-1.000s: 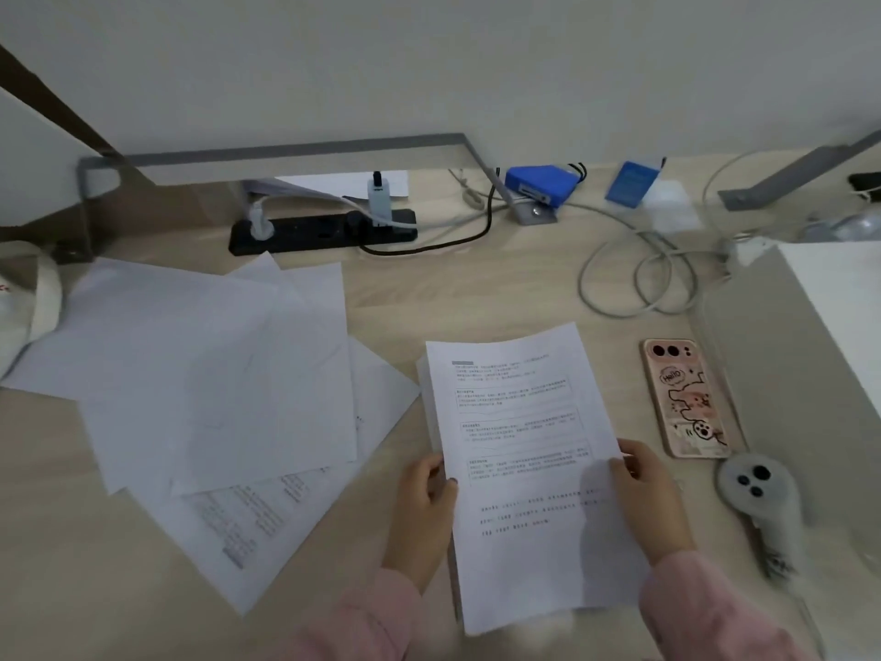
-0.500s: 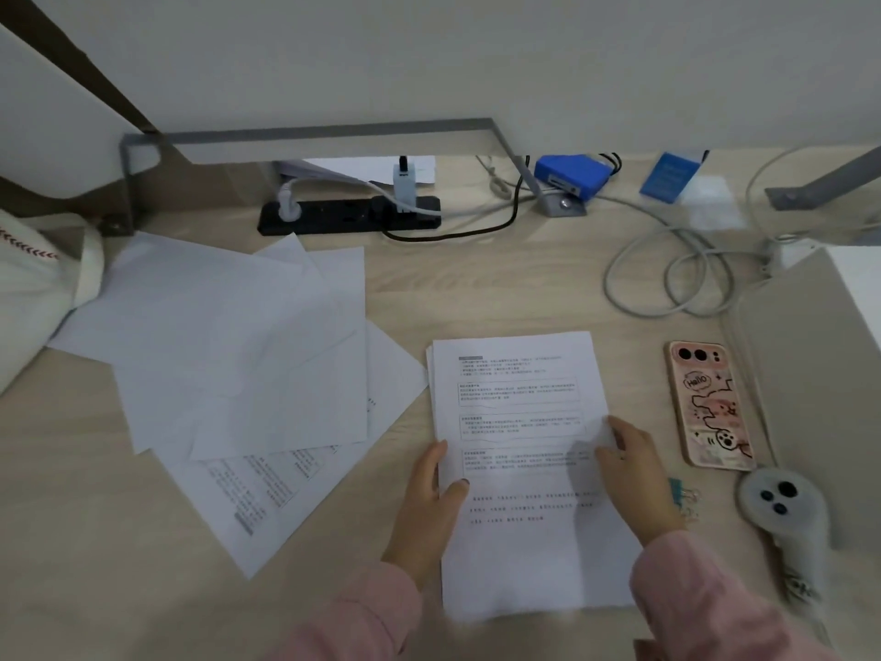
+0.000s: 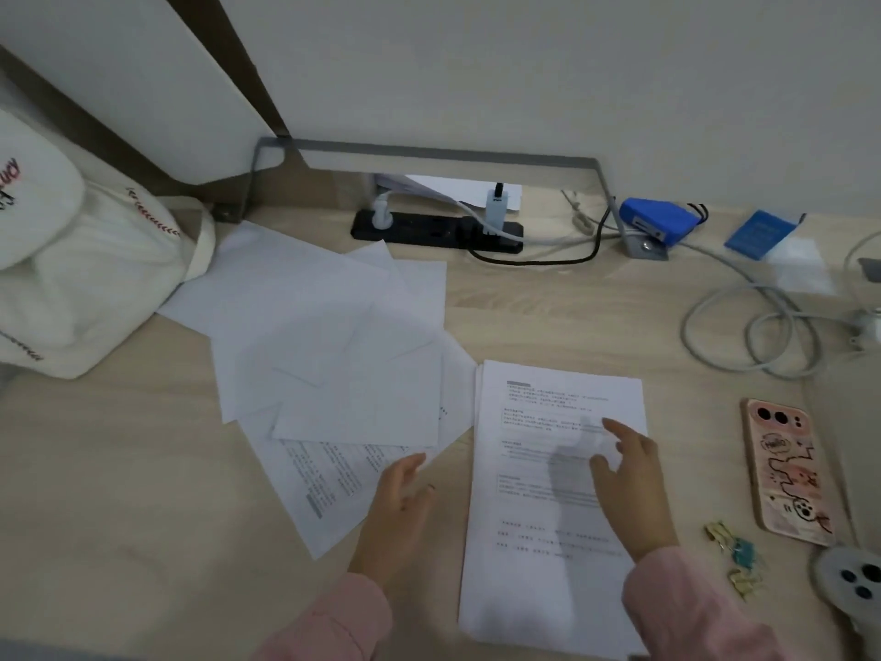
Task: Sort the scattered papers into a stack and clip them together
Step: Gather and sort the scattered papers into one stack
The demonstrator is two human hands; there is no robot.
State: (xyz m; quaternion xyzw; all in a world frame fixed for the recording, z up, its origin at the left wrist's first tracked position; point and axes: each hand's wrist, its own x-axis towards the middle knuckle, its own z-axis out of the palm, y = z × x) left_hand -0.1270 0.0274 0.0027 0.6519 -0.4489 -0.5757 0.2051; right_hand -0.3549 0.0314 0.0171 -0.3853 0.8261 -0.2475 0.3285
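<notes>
A neat stack of printed papers (image 3: 529,579) lies flat on the wooden desk in front of me. My right hand (image 3: 629,484) hovers over its right half with fingers spread, holding nothing. My left hand (image 3: 400,503) is off the stack, open, between it and the scattered papers (image 3: 329,355) that fan out to the left; its fingertips reach the edge of a printed sheet (image 3: 319,484) at the bottom of that spread. Small coloured binder clips (image 3: 734,551) lie on the desk right of the stack.
A pink phone (image 3: 786,469) lies right of the stack, a grey controller (image 3: 853,584) below it. A white bag (image 3: 71,279) sits at the left. A black power strip (image 3: 436,231), looped grey cables (image 3: 748,326) and blue items (image 3: 653,221) line the back.
The stack went from held upright in both hands to lying flat on the desk. Both hands have let go; the left hand moved left toward the scattered sheets.
</notes>
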